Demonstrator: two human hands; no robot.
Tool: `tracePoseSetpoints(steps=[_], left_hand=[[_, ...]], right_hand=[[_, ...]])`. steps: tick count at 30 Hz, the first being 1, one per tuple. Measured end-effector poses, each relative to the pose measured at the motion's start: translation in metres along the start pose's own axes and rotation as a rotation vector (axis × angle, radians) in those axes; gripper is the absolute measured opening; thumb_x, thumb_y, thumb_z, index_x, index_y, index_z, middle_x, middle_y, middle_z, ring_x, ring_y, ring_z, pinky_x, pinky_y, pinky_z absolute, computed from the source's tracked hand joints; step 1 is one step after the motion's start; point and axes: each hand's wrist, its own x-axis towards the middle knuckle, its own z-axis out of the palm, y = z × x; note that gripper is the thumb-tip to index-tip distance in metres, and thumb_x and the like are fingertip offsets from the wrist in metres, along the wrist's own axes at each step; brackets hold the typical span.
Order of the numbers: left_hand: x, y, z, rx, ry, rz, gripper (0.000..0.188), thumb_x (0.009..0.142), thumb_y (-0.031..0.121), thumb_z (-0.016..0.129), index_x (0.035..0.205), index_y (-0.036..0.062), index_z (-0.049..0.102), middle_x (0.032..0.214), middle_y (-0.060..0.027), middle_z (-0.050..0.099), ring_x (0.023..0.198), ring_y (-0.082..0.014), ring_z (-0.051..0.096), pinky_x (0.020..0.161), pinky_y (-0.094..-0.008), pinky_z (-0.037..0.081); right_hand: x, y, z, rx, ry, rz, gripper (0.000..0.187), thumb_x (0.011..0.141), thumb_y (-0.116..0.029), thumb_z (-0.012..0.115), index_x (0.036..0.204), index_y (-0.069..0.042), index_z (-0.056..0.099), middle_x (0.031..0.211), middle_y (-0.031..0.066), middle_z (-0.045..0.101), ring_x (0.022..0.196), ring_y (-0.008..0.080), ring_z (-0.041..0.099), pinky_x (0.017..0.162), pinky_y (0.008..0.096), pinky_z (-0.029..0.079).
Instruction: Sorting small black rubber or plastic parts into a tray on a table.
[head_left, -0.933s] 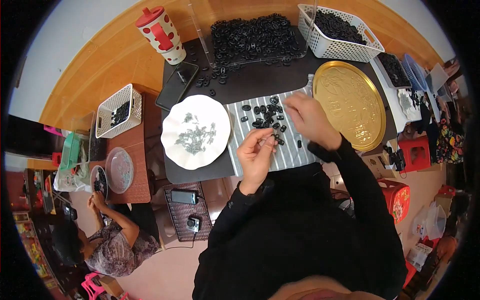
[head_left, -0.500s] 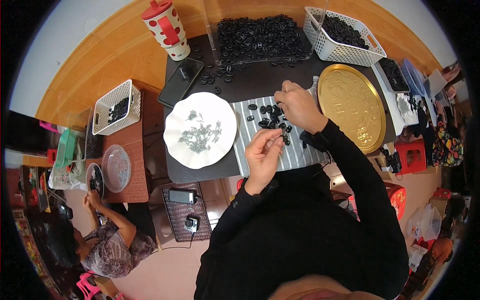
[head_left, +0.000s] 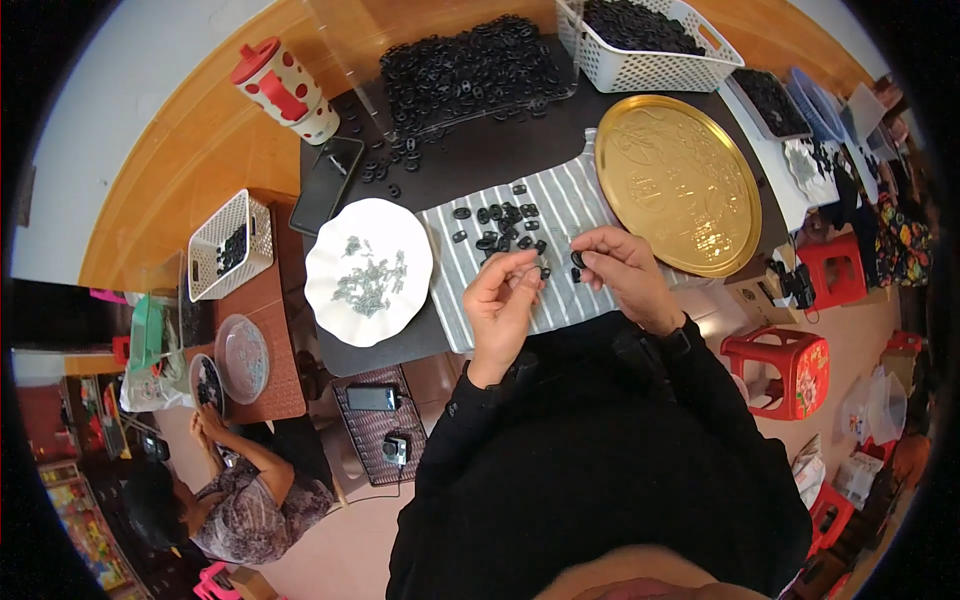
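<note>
On the far left, another person sits by a brown table, and a white basket with black bits in it stands on that table. Next comes the dark desk. A spotted cup with a red lid and a dark phone are at its left end. A white wavy plate holds little see-through bits. Then there is a striped gray cloth. The left hand is over it, finger and thumb close together; I cannot tell if it holds anything. Small black pieces lie in a bunch on the cloth, just past that hand. The right hand, apart from the left, pinches one black piece above the cloth. A round gold tray is beside it.
</note>
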Motion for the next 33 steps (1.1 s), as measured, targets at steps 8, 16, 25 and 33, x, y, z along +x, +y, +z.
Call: tracePoseSetpoints(steps=[8, 16, 25, 33], left_hand=[[-0.002, -0.014, 0.025, -0.076, -0.095, -0.116, 0.02, 0.09, -0.003, 0.062, 0.11, -0.0018, 0.066, 0.087, -0.004, 0.064, 0.073, -0.0108, 0.062, 0.058, -0.0215, 0.048], [0.0, -0.018, 0.023, -0.053, -0.08, -0.066, 0.021, 0.088, -0.006, 0.063, 0.109, -0.0023, 0.066, 0.087, -0.0042, 0.063, 0.071, -0.0103, 0.061, 0.059, -0.0208, 0.047], [-0.001, -0.017, 0.022, 0.007, -0.091, -0.042, 0.021, 0.089, -0.006, 0.063, 0.109, -0.0028, 0.066, 0.089, -0.0049, 0.061, 0.073, -0.0107, 0.06, 0.06, -0.0208, 0.048], [-0.001, -0.016, 0.022, 0.028, -0.112, -0.054, 0.021, 0.089, -0.006, 0.062, 0.11, -0.0028, 0.066, 0.09, -0.0048, 0.06, 0.074, -0.0109, 0.061, 0.061, -0.0211, 0.048]], right_hand=[[-0.006, 0.004, -0.015, -0.028, 0.036, -0.102, 0.016, 0.094, -0.004, 0.055, 0.109, 0.0, 0.062, 0.09, -0.0005, 0.063, 0.073, 0.0056, 0.056, 0.063, 0.0206, 0.045], [-0.012, 0.002, -0.021, -0.935, 0.106, -0.57, 0.016, 0.083, 0.006, 0.057, 0.097, 0.0, 0.062, 0.081, 0.0134, 0.056, 0.073, 0.0281, 0.059, 0.063, 0.0355, 0.045], [-0.017, -0.006, -0.025, -1.016, 0.161, -0.545, 0.022, 0.077, 0.006, 0.056, 0.097, 0.0, 0.064, 0.085, 0.0159, 0.054, 0.076, 0.0348, 0.057, 0.067, 0.0403, 0.046], [-0.013, -0.014, -0.02, -1.286, -0.051, -0.65, 0.024, 0.073, 0.0, 0.059, 0.097, 0.0, 0.065, 0.087, 0.0128, 0.053, 0.084, 0.0323, 0.056, 0.07, 0.0401, 0.047]])
